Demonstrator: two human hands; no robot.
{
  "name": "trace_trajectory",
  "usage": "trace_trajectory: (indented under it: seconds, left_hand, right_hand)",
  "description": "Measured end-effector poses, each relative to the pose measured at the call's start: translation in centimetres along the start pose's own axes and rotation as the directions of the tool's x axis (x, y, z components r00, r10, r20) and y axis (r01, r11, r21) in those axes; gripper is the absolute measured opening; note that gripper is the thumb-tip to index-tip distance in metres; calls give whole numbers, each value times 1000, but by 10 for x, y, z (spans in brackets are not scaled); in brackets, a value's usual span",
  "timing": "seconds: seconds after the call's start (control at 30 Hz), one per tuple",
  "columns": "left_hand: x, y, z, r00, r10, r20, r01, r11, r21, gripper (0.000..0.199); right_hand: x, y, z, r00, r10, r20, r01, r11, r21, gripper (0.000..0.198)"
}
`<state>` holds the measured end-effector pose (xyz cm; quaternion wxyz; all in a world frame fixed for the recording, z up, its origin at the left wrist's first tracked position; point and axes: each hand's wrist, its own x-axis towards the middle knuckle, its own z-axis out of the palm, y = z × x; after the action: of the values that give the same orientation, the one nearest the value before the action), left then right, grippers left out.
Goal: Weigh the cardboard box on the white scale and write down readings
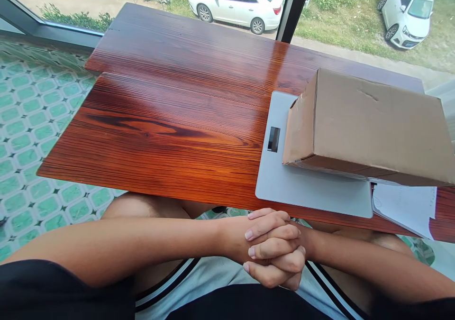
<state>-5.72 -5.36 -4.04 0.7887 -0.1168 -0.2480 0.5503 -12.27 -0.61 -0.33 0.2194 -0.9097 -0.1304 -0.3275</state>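
Observation:
My left hand (240, 240) and my right hand (279, 249) are clasped together over my lap, just below the table's near edge. The fingers are interlaced and closed, with the right hand's fingers lying across the back of the left. No object shows in either hand, though the palms are hidden. Beyond them, on the right half of the wooden table (170, 135), lies a flat, pale glass scale (320, 189) with a small dark display (273, 139). A closed brown cardboard box (380, 125) rests on the scale and overhangs its right side.
Sheets of white paper (405, 206) with faint writing lie right of the scale, partly under the box, reaching the table's near edge. A window frame (293, 9) stands behind the table, with parked white cars (236, 0) outside. Green-and-white floor tiles (31, 121) show at left.

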Motion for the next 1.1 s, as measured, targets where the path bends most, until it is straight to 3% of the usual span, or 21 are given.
trace_trajectory:
  seconds: [0.07,0.13,0.2,0.3,0.5,0.77,0.87,0.93,1.0,1.1]
  left_hand:
    - [13,5,5,968,-228,103,243,955,-169,36]
    - [25,13,13,887,-435,155,462,845,-270,28]
    - [33,19,22,832,-535,144,551,772,-316,25]
    - [35,23,35,820,-570,46,548,759,-351,29]
    - [24,22,51,858,-467,-213,396,867,-304,40]
    - [27,32,52,814,-550,-186,498,827,-261,35]
    - [21,34,52,815,-533,-228,498,845,-195,31]
    - [13,33,52,839,-449,-306,443,892,-94,32]
    - [3,29,49,876,-276,-396,333,940,80,35]
    - [-4,22,45,889,-32,-457,195,929,316,41]
  right_hand:
    - [1,-2,2,1000,0,5,0,1000,4,53]
    - [3,-7,6,998,29,-59,-29,1000,5,46]
    - [6,-14,11,983,69,-172,-73,997,-19,35]
    - [9,-21,19,963,68,-260,-89,994,-67,24]
    - [10,-22,20,958,86,-274,-101,994,-42,18]
    - [10,-23,19,958,84,-273,-100,994,-46,22]
    - [12,-25,19,960,82,-269,-99,994,-48,21]
    - [11,-24,18,955,110,-276,-124,992,-36,19]
    - [9,-19,18,961,113,-254,-125,992,-30,19]
    - [3,-8,16,979,92,-182,-99,995,-30,27]
